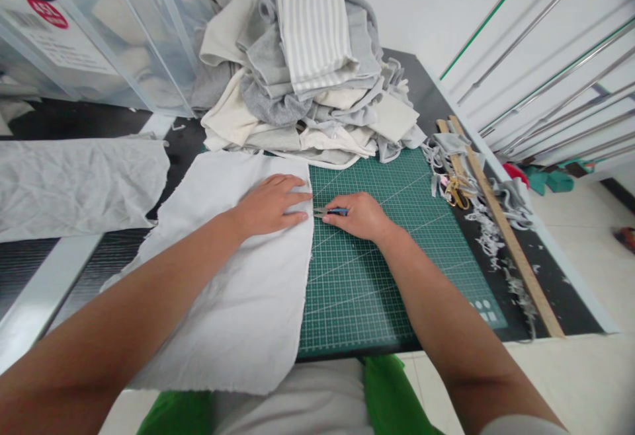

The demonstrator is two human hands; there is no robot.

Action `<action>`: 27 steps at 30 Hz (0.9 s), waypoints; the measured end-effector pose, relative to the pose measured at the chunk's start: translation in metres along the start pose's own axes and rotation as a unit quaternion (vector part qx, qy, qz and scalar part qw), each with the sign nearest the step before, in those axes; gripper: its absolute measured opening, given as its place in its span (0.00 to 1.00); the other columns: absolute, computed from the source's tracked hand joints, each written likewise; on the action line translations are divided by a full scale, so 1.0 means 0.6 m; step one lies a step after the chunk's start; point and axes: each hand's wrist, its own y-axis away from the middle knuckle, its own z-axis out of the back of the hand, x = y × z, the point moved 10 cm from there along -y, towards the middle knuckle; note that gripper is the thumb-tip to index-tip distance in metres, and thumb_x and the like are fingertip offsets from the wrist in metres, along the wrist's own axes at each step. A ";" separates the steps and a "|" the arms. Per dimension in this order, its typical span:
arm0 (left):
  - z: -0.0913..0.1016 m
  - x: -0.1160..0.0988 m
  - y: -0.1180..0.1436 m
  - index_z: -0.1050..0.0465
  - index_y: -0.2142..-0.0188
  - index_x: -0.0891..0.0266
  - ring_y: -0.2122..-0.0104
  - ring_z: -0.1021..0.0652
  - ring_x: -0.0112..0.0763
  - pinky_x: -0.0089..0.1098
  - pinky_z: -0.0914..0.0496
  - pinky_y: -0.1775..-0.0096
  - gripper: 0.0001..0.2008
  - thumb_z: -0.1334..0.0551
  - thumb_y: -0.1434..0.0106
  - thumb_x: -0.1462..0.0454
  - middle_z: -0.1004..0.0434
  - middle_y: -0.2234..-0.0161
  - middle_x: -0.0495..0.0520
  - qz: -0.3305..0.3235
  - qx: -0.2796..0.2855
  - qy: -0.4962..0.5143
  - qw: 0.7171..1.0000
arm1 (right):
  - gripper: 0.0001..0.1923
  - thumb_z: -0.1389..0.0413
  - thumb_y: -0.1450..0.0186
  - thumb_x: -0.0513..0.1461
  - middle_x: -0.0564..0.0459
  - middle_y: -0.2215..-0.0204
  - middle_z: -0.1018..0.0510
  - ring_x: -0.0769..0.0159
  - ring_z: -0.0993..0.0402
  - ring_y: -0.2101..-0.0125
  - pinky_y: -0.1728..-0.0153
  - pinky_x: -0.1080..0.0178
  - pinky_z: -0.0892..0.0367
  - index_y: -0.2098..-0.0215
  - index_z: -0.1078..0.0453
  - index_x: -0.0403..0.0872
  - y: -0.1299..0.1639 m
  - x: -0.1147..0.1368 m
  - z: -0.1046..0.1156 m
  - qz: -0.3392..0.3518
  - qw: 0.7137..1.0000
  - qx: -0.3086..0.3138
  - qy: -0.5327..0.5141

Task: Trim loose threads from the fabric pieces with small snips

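White cloth (233,276) under flat, spread left hand (272,205) — right hand (358,215) beside it, clamped on snips (328,211).

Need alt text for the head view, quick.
The left hand presses a white cloth flat on a green cutting mat, while the right hand holds small blue-handled snips at the cloth's edge. A pile of folded fabric sits behind.

Both bare forearms reach forward from the near edge. The left hand (272,205) lies flat, palm down, fingers spread rightward. The right hand (358,215) is curled closed, knuckles up, just right of it.
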 end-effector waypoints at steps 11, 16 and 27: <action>-0.001 0.001 0.001 0.28 0.40 0.55 0.38 0.33 0.46 0.46 0.38 0.37 0.23 0.42 0.30 0.50 0.33 0.38 0.58 -0.001 -0.005 0.003 1.000 | 0.10 0.38 0.34 0.48 0.55 0.66 0.14 0.63 0.20 0.66 0.64 0.63 0.34 0.61 0.18 0.54 -0.001 0.003 -0.004 -0.004 0.999 0.011 0.038; -0.001 0.000 0.001 0.28 0.40 0.55 0.38 0.33 0.46 0.46 0.39 0.36 0.23 0.42 0.30 0.50 0.33 0.38 0.58 -0.003 -0.006 -0.001 1.000 | 0.10 0.39 0.33 0.47 0.55 0.68 0.15 0.64 0.21 0.67 0.65 0.63 0.35 0.62 0.18 0.52 -0.004 0.009 -0.002 0.006 0.999 0.017 0.042; 0.000 0.000 0.001 0.28 0.40 0.56 0.38 0.33 0.47 0.47 0.39 0.37 0.23 0.42 0.30 0.51 0.33 0.38 0.58 0.000 -0.003 0.003 1.000 | 0.09 0.37 0.36 0.47 0.56 0.69 0.15 0.65 0.22 0.69 0.66 0.63 0.35 0.64 0.18 0.52 0.003 0.005 0.002 0.010 1.000 0.004 0.013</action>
